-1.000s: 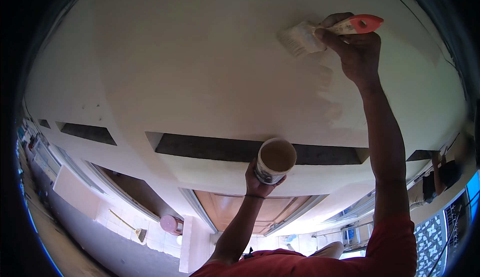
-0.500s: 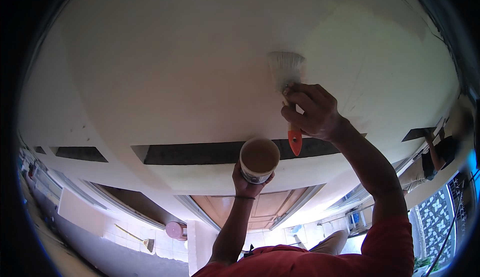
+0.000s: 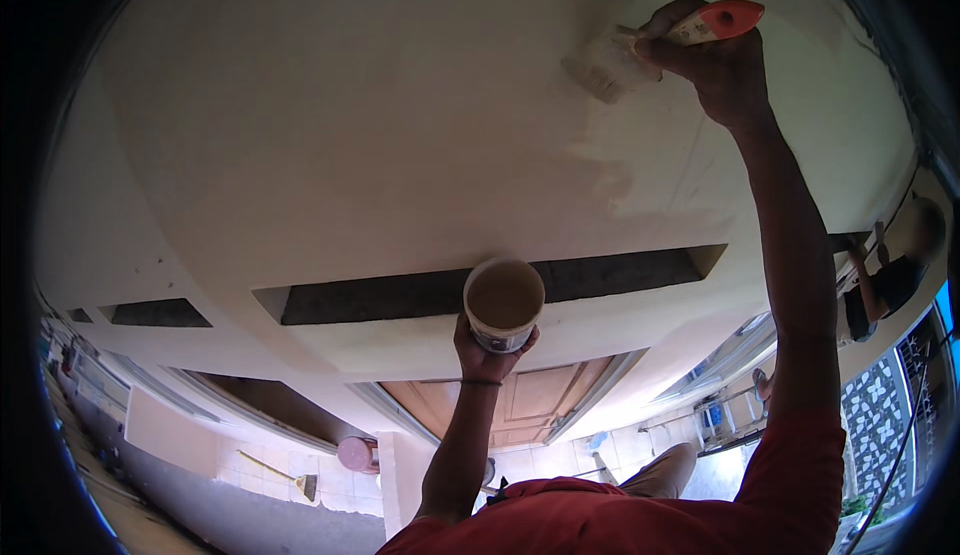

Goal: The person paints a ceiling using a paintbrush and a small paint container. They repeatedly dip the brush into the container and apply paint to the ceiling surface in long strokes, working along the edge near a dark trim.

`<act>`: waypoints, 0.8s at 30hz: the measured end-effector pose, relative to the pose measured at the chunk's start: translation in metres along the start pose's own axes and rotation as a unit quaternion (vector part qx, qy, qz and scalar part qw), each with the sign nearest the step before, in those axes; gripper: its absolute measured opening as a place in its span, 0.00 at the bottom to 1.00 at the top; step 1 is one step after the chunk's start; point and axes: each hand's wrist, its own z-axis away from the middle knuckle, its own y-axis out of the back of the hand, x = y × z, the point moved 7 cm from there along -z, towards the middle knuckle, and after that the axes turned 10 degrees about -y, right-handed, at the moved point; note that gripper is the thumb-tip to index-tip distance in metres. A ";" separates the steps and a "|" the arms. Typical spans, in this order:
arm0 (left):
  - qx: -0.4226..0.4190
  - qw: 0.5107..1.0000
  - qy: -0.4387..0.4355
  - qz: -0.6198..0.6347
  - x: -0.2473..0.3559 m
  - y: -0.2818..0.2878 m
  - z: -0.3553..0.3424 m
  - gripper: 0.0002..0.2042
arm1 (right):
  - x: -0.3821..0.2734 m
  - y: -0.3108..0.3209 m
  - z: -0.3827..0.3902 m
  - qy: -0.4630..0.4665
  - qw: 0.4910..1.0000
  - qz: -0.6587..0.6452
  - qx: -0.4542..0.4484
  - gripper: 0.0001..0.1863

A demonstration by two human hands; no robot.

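Observation:
My right hand (image 3: 715,65) grips a wide paintbrush (image 3: 728,20) by its wooden handle with a red-orange end. The brush's pale bristles point left and down against the cream wall (image 3: 400,155), close to an uneven patch of darker, wet-looking colour. Lower down, my left hand (image 3: 490,350) is wrapped round a white tub (image 3: 505,307) from beneath and holds it upright. Light brown liquid shows inside the tub, whose rim overlaps a long dark recess (image 3: 600,277) in the wall.
A wooden panelled door (image 3: 530,395) lies below the recess. At far right another person (image 3: 890,275) in a dark shirt works at the wall. On the floor are a broom (image 3: 305,485), a pink bucket (image 3: 357,453) and a ladder (image 3: 735,415).
My right hand has risen up and to the right with the paintbrush, turning it from bristles up to bristles pointing left and down. The tub has shifted slightly up and left.

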 end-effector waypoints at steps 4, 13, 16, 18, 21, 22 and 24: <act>0.018 1.000 -0.007 -0.005 0.003 0.001 0.004 0.31 | -0.035 0.030 -0.023 0.174 0.984 0.028 0.014 0.04; 0.005 1.000 -0.006 0.004 -0.001 -0.001 0.003 0.31 | -0.031 -0.075 0.053 0.393 0.792 0.452 0.120 0.16; 0.015 1.000 -0.002 -0.003 -0.001 -0.001 0.001 0.32 | -0.015 -0.118 0.106 0.404 0.824 0.394 0.050 0.14; 0.013 1.000 -0.008 -0.014 0.000 -0.001 0.002 0.34 | -0.015 -0.119 0.125 0.367 0.884 0.289 -0.014 0.13; 0.024 1.000 -0.005 0.005 0.005 -0.001 0.003 0.33 | -0.024 -0.092 0.103 0.278 0.957 0.077 -0.002 0.10; 0.033 0.999 0.000 0.017 0.005 -0.001 0.005 0.32 | -0.026 -0.078 0.090 0.238 0.971 -0.003 0.020 0.09; 0.018 1.000 0.000 0.001 0.004 -0.004 0.005 0.32 | -0.020 -0.029 0.054 0.265 0.956 0.038 0.116 0.04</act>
